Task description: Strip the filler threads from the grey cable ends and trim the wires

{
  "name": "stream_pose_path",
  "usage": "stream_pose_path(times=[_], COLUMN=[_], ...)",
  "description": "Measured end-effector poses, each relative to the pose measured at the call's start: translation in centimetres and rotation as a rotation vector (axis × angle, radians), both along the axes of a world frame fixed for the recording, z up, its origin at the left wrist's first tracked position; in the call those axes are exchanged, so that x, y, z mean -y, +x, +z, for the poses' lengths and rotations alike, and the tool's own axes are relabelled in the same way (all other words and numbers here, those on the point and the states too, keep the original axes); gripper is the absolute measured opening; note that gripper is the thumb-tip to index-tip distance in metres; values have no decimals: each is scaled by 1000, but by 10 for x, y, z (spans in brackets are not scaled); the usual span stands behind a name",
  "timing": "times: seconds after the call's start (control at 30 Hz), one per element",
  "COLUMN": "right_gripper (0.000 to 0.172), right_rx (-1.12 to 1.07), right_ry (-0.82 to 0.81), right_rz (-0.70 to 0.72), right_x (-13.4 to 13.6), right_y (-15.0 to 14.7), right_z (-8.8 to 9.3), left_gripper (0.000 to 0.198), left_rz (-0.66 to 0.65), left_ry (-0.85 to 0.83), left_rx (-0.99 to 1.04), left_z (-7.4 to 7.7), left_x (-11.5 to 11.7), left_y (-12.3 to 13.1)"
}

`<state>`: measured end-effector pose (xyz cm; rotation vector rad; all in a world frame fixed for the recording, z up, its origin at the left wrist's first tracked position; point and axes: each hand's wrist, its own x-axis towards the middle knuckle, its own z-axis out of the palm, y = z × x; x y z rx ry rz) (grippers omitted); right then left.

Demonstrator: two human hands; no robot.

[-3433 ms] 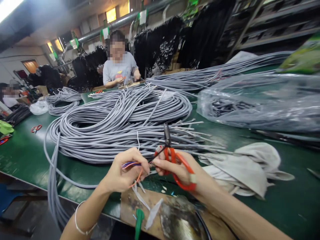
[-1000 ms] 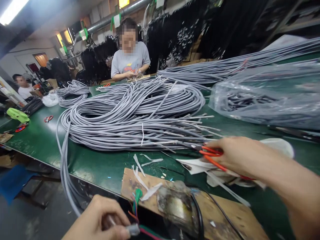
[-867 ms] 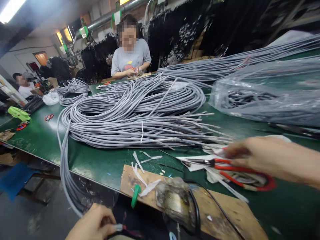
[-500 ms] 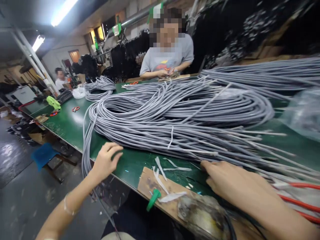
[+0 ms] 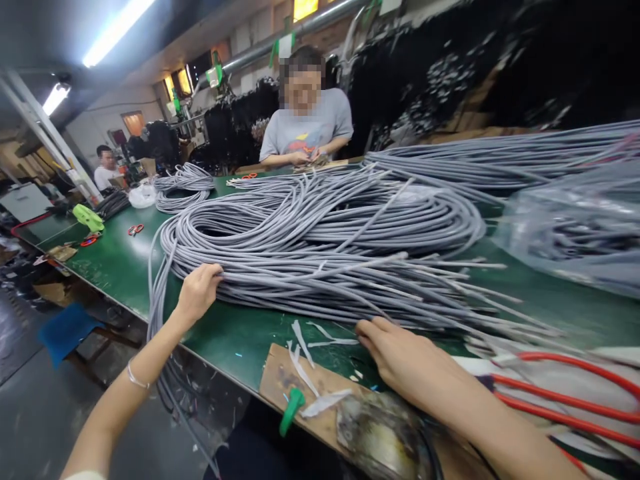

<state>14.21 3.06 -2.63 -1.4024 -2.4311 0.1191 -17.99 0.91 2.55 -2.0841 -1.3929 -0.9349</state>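
Observation:
A long looped bundle of grey cables lies across the green table. At its left bend, my left hand is closed with the fingertips on the near-side cables. My right hand rests lower down along the front edge of the bundle, its fingers curled; whatever is in them is hidden. Thin white strips are scattered just left of that hand, partly over a wooden board. Loose cable ends fan out to the right.
Red-handled cutters lie beneath my right forearm. A grimy device and green clip sit at the board. Clear plastic bag is at right. Across the table a person works with both hands. A blue stool stands left.
My left hand has moved from open beside the bundle onto its near side and closed. My right hand has stayed at the front edge, fingers more curled. The view has shifted somewhat.

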Motion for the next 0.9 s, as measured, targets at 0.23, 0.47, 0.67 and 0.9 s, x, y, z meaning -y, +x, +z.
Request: stream_pose_path(times=[0.23, 0.47, 0.67, 0.9], right_gripper=[30, 24, 22, 27], right_rx=[177, 162, 186, 168], right_ry=[-137, -241, -329, -290], right_rz=[5, 57, 42, 7], right_x=[4, 4, 0, 3], right_y=[1, 0, -2, -6], right_z=[20, 24, 33, 56], left_gripper=[18, 20, 20, 22], left_rz=[256, -64, -722, -605], left_ry=[318, 101, -736, -634], left_rx=[377, 269, -77, 36], left_z=[33, 106, 89, 41], left_x=[-25, -2, 30, 52], left_y=[-2, 33, 121, 166])
